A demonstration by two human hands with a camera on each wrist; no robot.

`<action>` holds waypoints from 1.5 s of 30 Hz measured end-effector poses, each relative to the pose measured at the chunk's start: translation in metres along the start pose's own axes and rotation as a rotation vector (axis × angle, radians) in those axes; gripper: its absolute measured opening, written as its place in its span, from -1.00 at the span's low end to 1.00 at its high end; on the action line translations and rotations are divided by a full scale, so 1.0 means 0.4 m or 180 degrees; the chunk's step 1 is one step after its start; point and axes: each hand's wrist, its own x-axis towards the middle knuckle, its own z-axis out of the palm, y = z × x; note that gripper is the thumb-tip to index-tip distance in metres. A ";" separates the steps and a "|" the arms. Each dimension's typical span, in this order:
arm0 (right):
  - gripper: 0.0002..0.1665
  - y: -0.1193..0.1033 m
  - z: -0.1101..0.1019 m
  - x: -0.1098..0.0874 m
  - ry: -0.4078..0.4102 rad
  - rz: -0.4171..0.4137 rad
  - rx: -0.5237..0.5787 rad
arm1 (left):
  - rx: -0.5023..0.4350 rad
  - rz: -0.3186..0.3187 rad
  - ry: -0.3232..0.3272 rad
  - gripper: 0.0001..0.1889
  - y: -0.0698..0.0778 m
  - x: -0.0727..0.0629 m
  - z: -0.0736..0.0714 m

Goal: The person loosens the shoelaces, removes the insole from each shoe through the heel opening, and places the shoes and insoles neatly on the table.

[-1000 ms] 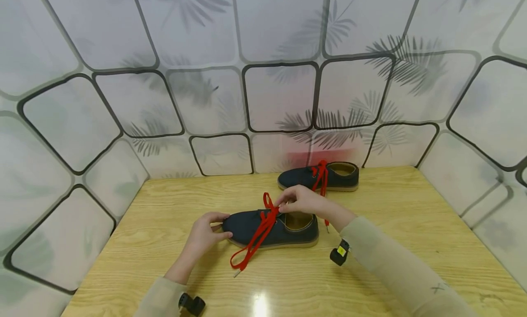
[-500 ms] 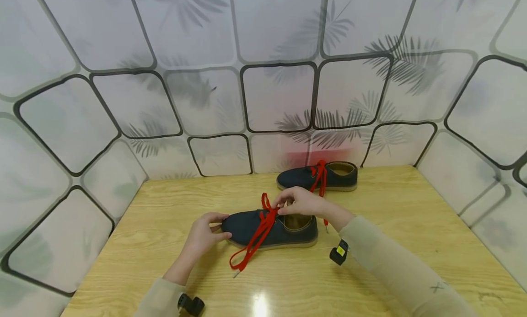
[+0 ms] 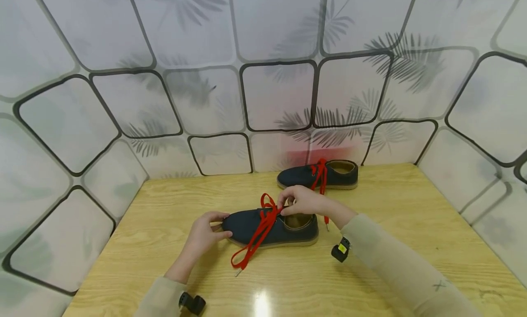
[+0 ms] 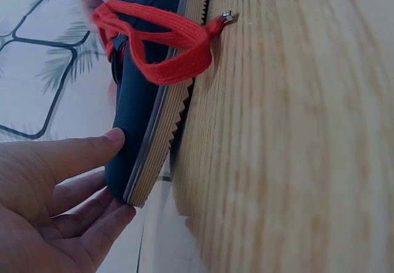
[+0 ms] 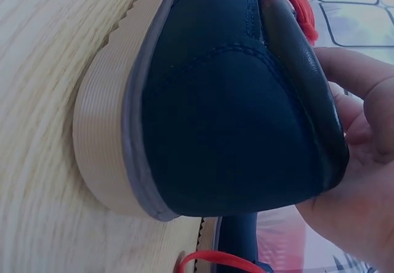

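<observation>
A dark navy shoe (image 3: 247, 224) with a tan sole sits on the table, its toe to the left in the head view. Its red shoelace (image 3: 265, 223) is tied in a bow, with one loop upright and a loop and tip draped over the near side. My left hand (image 3: 206, 234) grips the toe; in the left wrist view the thumb is on the upper and the fingers curl round the tip. My right hand (image 3: 302, 200) pinches the lace beside the knot, above the shoe opening. In the right wrist view the heel (image 5: 228, 125) hides the fingertips.
A matching navy shoe (image 3: 296, 176) with red laces stands behind, near the back wall. Its lace hangs forward onto the wooden table (image 3: 164, 207). Patterned cloth walls (image 3: 280, 97) enclose the table at the back and sides.
My right hand has shifted slightly right, drawing the lace a little away from the knot. The upright loop leans and widens a bit. My left hand stays on the toe.
</observation>
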 end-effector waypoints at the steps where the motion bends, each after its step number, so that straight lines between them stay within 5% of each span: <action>1: -0.93 -0.001 -0.001 -0.001 0.0026 -0.0010 -0.0041 | 0.0000 0.0004 -0.0004 -0.50 0.001 0.000 0.000; 8: -0.89 -0.006 -0.004 -0.009 0.0211 -0.0318 -0.0451 | 0.0020 0.0020 -0.0008 -0.50 0.006 -0.003 -0.002; 28: -0.97 -0.019 -0.022 -0.021 0.0338 -0.0343 -0.0754 | 0.0118 0.0004 0.0008 -0.50 0.010 -0.004 0.000; 45: -0.96 -0.017 0.002 -0.016 0.0309 -0.0543 -0.0622 | 0.0523 0.0063 0.0043 -0.52 0.012 -0.007 0.002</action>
